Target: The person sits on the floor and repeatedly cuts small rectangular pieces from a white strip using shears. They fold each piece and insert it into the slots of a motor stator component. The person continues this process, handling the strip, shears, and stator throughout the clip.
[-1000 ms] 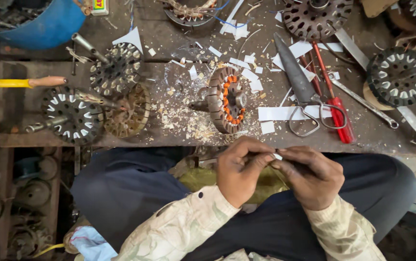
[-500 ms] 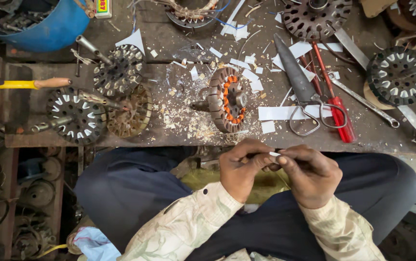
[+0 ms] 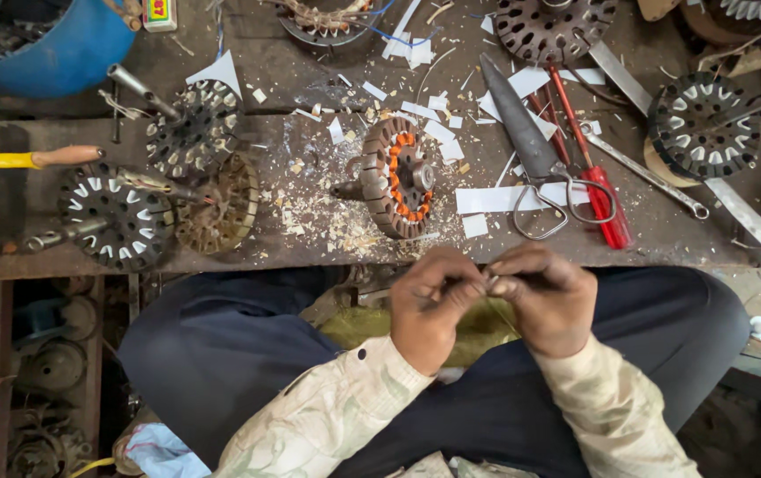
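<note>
On the surface (image 3: 310, 257) lie dark slotted stators (image 3: 115, 217) at the left, then a rotor with orange windings (image 3: 398, 177), then scissors (image 3: 531, 150) and a red screwdriver (image 3: 597, 190). Below, over the lap, the left hand (image 3: 429, 305) and right hand (image 3: 549, 296) meet fingertip to fingertip — each grip narrow, pinching a small pale strip (image 3: 489, 280) between them.

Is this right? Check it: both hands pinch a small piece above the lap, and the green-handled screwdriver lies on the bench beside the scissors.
Not quite. The head view shows the screwdriver has a red handle, not green. It does lie beside the scissors on the bench, and the left hand and right hand pinch a small piece.
</note>
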